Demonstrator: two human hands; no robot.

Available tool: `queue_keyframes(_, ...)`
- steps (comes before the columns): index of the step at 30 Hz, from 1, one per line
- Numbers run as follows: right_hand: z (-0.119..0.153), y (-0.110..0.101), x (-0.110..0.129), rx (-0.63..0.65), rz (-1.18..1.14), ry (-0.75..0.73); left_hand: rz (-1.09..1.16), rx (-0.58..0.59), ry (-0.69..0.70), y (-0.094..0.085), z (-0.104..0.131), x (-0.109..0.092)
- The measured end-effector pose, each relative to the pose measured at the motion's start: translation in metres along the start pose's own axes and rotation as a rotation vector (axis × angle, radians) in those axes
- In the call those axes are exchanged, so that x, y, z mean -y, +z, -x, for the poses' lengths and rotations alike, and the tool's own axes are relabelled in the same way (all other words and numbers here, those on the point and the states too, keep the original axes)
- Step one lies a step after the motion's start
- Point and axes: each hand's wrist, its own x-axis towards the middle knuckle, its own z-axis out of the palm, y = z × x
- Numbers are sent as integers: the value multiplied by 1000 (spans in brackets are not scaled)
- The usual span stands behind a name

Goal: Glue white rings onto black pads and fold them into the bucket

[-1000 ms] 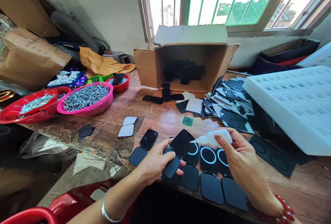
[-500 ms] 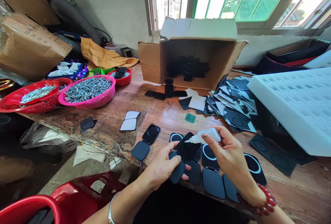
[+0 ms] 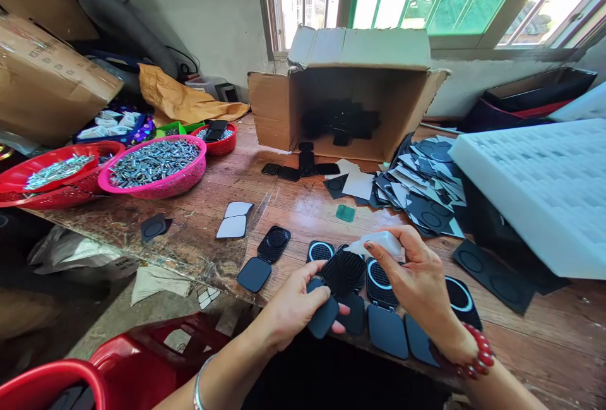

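Note:
My left hand grips a black hinged case, its thumb on the lower flap. The case's gridded upper half tilts up, unfolded, in front of my fingers. In my right hand is a white squeeze bottle, squeezed between thumb and fingers. Its nozzle points left, at the top edge of the gridded half; I cannot tell whether it touches. More opened black cases lie behind and to the right, one with a white ring in it. Another opened case lies to the left.
A cardboard box holding black pieces stands at the back. Beside it are a pile of black and white sheets and a white foam tray. Baskets of metal pins, one pink, sit left. A red chair is below the table edge.
The bottle's nozzle has moved up over the case's gridded half, from its middle to its top edge. That half now faces me more. The view has shifted slightly.

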Motion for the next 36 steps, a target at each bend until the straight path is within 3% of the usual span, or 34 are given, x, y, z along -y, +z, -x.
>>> queue_keyframes(11, 10, -14, 2, 64, 8, -36, 76, -83, 40, -5, -1, 0)
queue_keyframes(17, 16, -11, 14, 159, -23, -45, 45, -64, 54, -4, -5, 4)
queue_keyframes(23, 11, -3, 23, 100, -51, -69, -32, -20, 27, 1, -3, 6)
queue_keyframes(29, 3, -3, 17, 80, -36, -72, -23, 11, -9, 2, 1, 6)
queue_keyframes(36, 1, -8, 3, 32, 3, 54, 10, 42, 1, 0, 2, 9)
